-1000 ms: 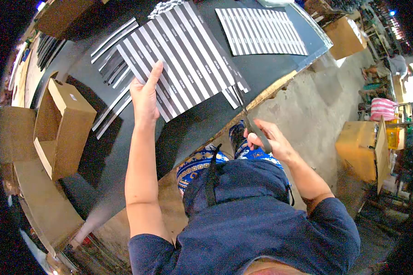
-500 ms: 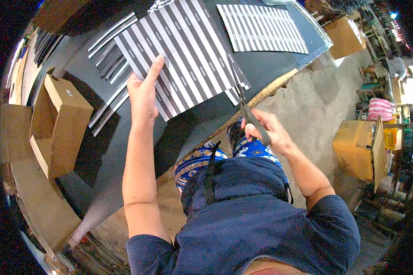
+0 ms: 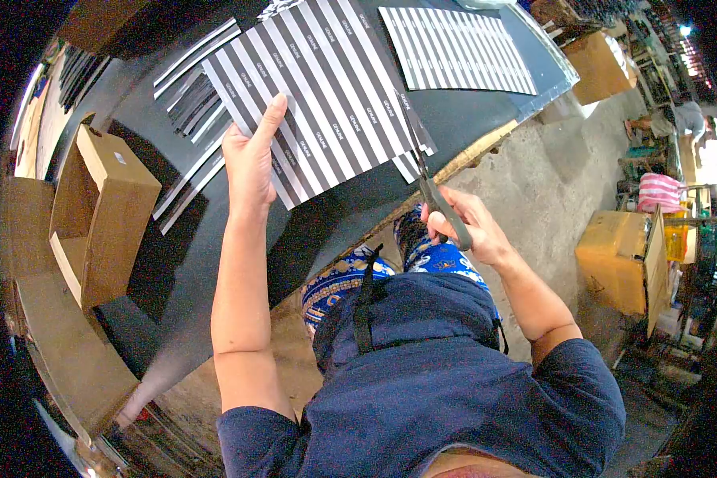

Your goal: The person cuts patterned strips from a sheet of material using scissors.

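A black-and-white striped sheet (image 3: 327, 95) printed with small lettering is held up over the dark table by my left hand (image 3: 251, 159), thumb on top and fingers beneath. In my right hand (image 3: 472, 227) is a pair of scissors (image 3: 434, 195) with dark handles. Their blades meet the sheet's right edge, along a stripe. Cut strips (image 3: 195, 175) lie in a loose pile left of the sheet, partly hidden by it. Another striped sheet (image 3: 458, 49) rests flat at the table's far right.
An open cardboard box (image 3: 111, 215) stands on the black table (image 3: 191, 311) at left. To the right are the concrete floor (image 3: 534, 183), a taped carton (image 3: 613, 259) and another carton (image 3: 601, 68). A person (image 3: 677, 119) is farther off at right.
The scissors have shifted slightly at the sheet's right edge, and their handles look closer together. My left hand and the sheet have barely moved.
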Action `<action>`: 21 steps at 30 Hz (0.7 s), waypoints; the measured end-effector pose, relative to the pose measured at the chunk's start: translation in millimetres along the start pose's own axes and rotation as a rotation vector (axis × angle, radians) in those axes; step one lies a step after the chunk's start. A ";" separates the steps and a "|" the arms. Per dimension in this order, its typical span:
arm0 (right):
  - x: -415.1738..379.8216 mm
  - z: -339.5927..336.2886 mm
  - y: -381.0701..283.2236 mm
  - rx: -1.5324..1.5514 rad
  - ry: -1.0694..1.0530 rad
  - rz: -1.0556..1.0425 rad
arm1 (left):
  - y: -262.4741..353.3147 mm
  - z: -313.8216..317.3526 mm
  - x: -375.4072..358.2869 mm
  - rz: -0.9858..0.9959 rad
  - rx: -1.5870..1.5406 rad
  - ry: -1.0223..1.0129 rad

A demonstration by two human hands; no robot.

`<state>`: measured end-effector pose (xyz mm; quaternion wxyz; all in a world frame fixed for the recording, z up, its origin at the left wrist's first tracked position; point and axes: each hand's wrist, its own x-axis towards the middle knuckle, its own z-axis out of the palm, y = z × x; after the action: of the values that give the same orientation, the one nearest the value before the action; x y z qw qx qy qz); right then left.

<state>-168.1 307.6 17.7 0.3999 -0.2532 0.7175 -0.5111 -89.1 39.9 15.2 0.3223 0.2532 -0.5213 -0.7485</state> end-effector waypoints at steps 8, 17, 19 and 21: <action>-0.7 -2.4 -1.8 0.039 -0.035 0.015 | -0.4 0.7 -0.1 0.009 0.008 0.011; 0.0 -2.8 -2.9 0.011 -0.034 0.043 | 0.8 1.2 0.1 0.000 0.015 0.017; -0.5 -2.1 -5.1 0.046 -0.040 0.045 | 2.5 2.3 -0.9 0.002 0.028 0.021; -0.6 -1.9 -5.9 0.047 -0.041 0.044 | 1.9 2.0 -0.6 0.004 0.041 0.024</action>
<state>-169.6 307.0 23.8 0.4315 -0.2385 0.7022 -0.5137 -89.7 41.2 17.6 0.3248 0.2677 -0.5333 -0.7338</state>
